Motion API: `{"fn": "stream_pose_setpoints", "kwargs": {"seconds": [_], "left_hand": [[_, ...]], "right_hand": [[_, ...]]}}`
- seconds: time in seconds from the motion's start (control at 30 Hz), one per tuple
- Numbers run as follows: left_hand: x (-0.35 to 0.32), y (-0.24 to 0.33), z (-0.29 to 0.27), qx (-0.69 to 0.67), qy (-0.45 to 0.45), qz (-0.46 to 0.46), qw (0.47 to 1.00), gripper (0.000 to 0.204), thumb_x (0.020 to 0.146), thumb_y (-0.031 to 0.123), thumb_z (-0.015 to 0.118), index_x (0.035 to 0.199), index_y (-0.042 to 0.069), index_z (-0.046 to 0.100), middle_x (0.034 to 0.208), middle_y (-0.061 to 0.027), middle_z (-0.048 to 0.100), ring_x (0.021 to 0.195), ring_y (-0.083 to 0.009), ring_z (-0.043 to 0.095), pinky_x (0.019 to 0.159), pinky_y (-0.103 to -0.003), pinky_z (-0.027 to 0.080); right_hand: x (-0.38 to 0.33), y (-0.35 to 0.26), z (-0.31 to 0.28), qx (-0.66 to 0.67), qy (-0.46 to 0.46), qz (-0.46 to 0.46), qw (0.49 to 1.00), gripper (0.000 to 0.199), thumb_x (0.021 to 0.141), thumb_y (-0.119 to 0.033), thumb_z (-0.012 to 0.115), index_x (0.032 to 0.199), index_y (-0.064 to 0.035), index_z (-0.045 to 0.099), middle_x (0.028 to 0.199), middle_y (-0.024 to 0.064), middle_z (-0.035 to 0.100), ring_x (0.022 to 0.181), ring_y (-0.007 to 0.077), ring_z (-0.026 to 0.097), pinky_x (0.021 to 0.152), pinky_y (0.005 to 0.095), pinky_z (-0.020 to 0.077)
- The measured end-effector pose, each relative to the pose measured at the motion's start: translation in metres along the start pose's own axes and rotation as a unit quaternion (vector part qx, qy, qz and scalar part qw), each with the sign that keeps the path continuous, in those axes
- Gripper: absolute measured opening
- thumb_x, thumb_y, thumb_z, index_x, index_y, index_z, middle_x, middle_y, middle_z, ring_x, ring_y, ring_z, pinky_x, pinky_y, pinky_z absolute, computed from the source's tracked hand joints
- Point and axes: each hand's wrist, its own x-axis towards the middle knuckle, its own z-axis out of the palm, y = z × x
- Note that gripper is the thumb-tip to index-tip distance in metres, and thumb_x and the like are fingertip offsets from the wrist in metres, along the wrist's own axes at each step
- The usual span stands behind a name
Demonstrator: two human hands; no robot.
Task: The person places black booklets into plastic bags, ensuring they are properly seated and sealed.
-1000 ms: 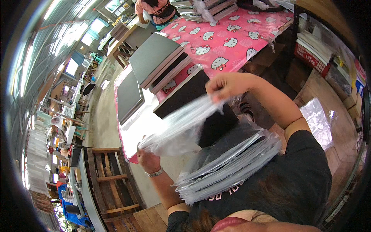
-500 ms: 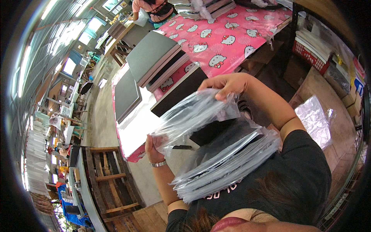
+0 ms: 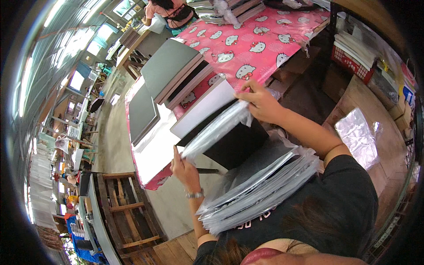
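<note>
Holding a clear plastic sleeve (image 3: 218, 128) stretched between both hands, the person is working it at the near end of a black book block (image 3: 234, 141) that is lying on the counter (image 3: 260, 48) under a white board (image 3: 203, 108). The right hand (image 3: 260, 101) is closed on the sleeve's upper end, fingers pinching the film at the block's far corner. The left hand (image 3: 183, 165) is gripping the sleeve's lower end just off the counter's near edge, and a thin dark pen-like object (image 3: 207, 171) is showing beside it; whether that hand is also holding it cannot be told. The sleeve is appearing flat and bunched rather than drawn over the block, so the bagging of this item is judged as only beginning. A thick stack of plastic sleeves (image 3: 260, 185) is resting against the person's chest, suggesting that much work is remaining. Grey-covered stacks (image 3: 170, 66) and another grey stack (image 3: 141, 110) are sitting farther along the pink patterned counter, unwrapped as far as can be seen. A crumpled sheet of film (image 3: 357, 137) is lying on the wooden surface to the right. Another person (image 3: 170, 9) is sitting at the counter's far end
</note>
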Motion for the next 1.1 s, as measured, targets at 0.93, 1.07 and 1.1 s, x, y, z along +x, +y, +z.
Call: {"fn": "stream_pose_setpoints", "kwargs": {"seconds": [0.93,1.07,1.1], "left_hand": [[-0.189,-0.167,0.076,-0.201,-0.322,-0.402,0.833,0.019,0.08,0.012,0.065,0.097,0.002,0.062,0.084,-0.0075,0.062,0.078,-0.0179,0.058,0.07,-0.029,0.045],[-0.097,-0.137,0.037,-0.067,-0.087,-0.153,0.982,0.024,0.078,0.012,0.067,0.1,0.004,0.062,0.088,-0.0104,0.061,0.085,-0.022,0.058,0.076,-0.031,0.045],[-0.064,-0.113,0.019,-0.021,-0.026,-0.086,0.996,0.026,0.076,0.011,0.068,0.101,0.005,0.062,0.092,-0.012,0.061,0.089,-0.0242,0.057,0.079,-0.033,0.044]], "right_hand": [[-0.072,0.087,0.025,0.206,-0.509,0.28,0.787,0.035,0.084,-0.026,0.064,0.109,-0.0013,0.061,0.101,0.0089,0.064,0.096,0.0197,0.059,0.087,0.0331,0.0442],[-0.004,-0.023,-0.024,0.622,-0.536,0.084,0.565,0.051,0.089,-0.035,0.058,0.128,-0.0026,0.049,0.127,0.0118,0.052,0.117,0.0212,0.048,0.102,0.0356,0.0332],[-0.008,-0.033,-0.019,0.573,-0.576,0.06,0.579,0.052,0.089,-0.036,0.058,0.128,-0.0028,0.049,0.128,0.0121,0.052,0.117,0.0221,0.048,0.102,0.0356,0.0331]]}}
